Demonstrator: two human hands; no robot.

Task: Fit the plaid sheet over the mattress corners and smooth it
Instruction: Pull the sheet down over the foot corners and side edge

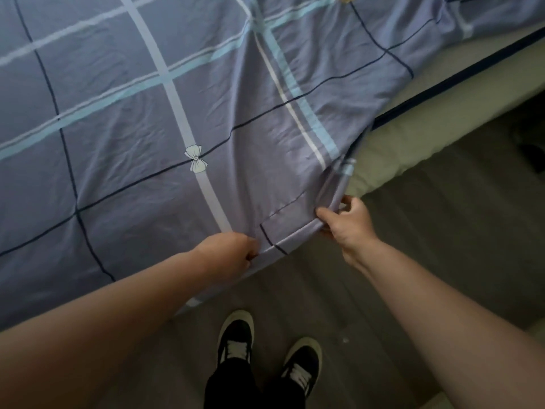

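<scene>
Left hand (228, 252) and right hand (346, 221) both pinch the hem of the plaid sheet (153, 113) at the mattress (392, 149) corner. The sheet bears a white bow motif (196, 158); no writing is legible.

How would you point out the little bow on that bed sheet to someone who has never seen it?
Start from the blue plaid sheet spread over the bed, and follow the broad pale stripe running down toward the left hand. Where a thin dark line crosses that stripe sits a small cream bow print. It is the only complete figure among the straight stripes and lines.
</scene>
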